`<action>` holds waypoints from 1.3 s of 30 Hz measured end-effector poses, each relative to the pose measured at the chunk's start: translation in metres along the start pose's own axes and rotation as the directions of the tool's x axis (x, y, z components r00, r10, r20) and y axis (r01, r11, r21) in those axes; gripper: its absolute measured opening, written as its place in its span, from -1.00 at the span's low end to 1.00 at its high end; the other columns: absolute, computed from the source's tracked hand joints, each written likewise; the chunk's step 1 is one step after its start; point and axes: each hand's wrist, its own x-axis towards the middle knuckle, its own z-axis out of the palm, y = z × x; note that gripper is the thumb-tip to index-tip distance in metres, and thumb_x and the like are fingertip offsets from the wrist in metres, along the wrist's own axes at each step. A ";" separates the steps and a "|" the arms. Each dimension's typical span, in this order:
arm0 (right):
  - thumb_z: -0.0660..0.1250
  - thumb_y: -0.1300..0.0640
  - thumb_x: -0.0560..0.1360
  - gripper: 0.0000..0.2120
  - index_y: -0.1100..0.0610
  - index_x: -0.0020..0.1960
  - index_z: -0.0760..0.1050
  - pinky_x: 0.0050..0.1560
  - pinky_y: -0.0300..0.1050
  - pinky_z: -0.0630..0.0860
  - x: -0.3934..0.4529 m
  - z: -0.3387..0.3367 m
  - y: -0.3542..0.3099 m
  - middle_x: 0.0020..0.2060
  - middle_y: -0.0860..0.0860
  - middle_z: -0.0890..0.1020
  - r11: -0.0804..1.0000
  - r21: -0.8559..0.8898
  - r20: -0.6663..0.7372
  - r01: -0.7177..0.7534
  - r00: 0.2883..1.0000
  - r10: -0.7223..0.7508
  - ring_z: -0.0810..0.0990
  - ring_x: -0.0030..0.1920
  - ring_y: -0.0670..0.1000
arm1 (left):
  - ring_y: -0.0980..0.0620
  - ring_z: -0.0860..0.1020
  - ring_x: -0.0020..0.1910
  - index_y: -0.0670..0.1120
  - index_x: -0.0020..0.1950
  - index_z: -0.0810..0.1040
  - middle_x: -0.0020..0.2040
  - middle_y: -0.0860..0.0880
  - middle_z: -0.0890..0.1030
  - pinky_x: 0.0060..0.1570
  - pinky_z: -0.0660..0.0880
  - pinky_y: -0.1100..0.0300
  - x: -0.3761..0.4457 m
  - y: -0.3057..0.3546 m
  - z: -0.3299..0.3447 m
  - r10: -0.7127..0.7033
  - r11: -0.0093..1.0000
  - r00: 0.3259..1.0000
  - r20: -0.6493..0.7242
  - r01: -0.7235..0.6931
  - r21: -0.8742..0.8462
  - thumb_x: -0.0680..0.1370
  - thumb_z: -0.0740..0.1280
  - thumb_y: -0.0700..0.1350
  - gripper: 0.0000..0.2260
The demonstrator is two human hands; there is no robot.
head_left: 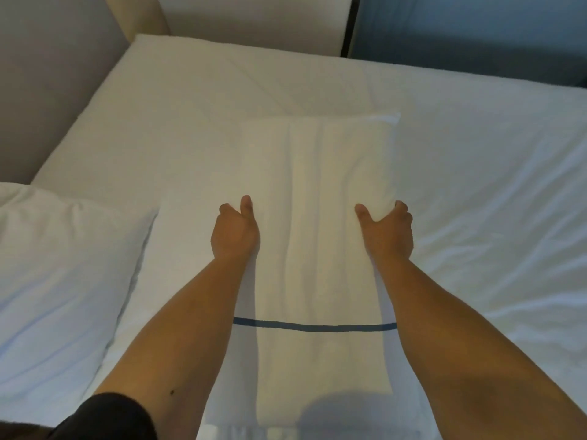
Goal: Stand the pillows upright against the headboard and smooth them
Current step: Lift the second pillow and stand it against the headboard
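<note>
A long white pillow [317, 217] with a thin blue stripe near its close end lies lengthwise on the white bed [476, 185], running away from me. My left hand [235, 231] grips its left side, thumb on top and fingers tucked under the edge. My right hand [389, 231] grips its right side the same way. A second white pillow [60, 274] lies flat at the left, apart from both hands. The grey padded headboard [47, 74] stands along the left side of the bed.
Beige and dark blue wall panels [444, 23] stand beyond the far edge of the mattress. The white sheet stretches wide to the right of the pillow, lightly wrinkled. A black sleeve [104, 417] shows at the bottom left.
</note>
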 end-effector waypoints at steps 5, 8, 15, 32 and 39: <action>0.34 -0.35 0.39 -0.15 0.17 0.45 0.21 0.17 0.17 0.49 -0.026 -0.032 -0.081 0.32 0.16 0.43 0.987 0.060 -0.079 0.152 0.986 -0.147 0.48 0.26 0.24 | -0.21 0.50 0.24 -0.20 0.43 0.24 0.30 -0.20 0.51 0.14 0.42 -0.03 0.000 0.009 -0.079 0.028 0.992 0.991 -0.128 -0.043 -0.118 0.61 -0.07 0.26 -0.37; 0.32 -0.37 0.39 -0.15 0.15 0.45 0.21 0.17 0.19 0.49 -0.041 -0.052 -0.138 0.31 0.15 0.43 0.961 0.131 -0.126 0.243 0.966 -0.226 0.49 0.24 0.22 | -0.19 0.50 0.22 -0.17 0.41 0.27 0.29 -0.17 0.50 0.16 0.43 -0.03 0.007 0.022 -0.135 0.038 0.973 0.977 -0.212 -0.084 -0.215 0.60 -0.06 0.27 -0.39; 0.30 -0.39 0.36 -0.16 0.10 0.45 0.23 0.17 0.20 0.50 -0.081 -0.098 -0.264 0.29 0.10 0.43 0.889 0.250 -0.204 0.384 0.918 -0.340 0.49 0.21 0.17 | -0.18 0.52 0.16 -0.15 0.34 0.32 0.23 -0.15 0.52 0.17 0.46 -0.05 0.016 0.054 -0.272 0.051 0.939 0.925 -0.377 -0.174 -0.298 0.61 -0.03 0.23 -0.47; 0.31 -0.34 0.37 -0.16 0.12 0.47 0.21 0.20 0.14 0.45 -0.094 -0.033 -0.469 0.34 0.10 0.38 0.614 0.389 -0.158 0.687 0.706 -0.690 0.44 0.28 0.17 | -0.18 0.48 0.27 -0.14 0.39 0.28 0.33 -0.14 0.47 0.26 0.42 -0.09 0.079 0.014 -0.387 -0.184 0.896 0.717 -0.673 -0.159 -0.415 0.61 -0.04 0.23 -0.45; 0.37 -0.23 0.42 -0.21 0.16 0.47 0.22 0.23 0.06 0.40 -0.040 0.065 -0.529 0.34 0.13 0.38 0.527 0.457 -0.096 0.717 0.628 -0.772 0.41 0.31 0.16 | -0.18 0.47 0.28 -0.17 0.40 0.27 0.33 -0.15 0.47 0.28 0.40 -0.13 0.163 0.001 -0.351 -0.308 0.876 0.618 -0.724 -0.112 -0.468 0.62 -0.01 0.19 -0.47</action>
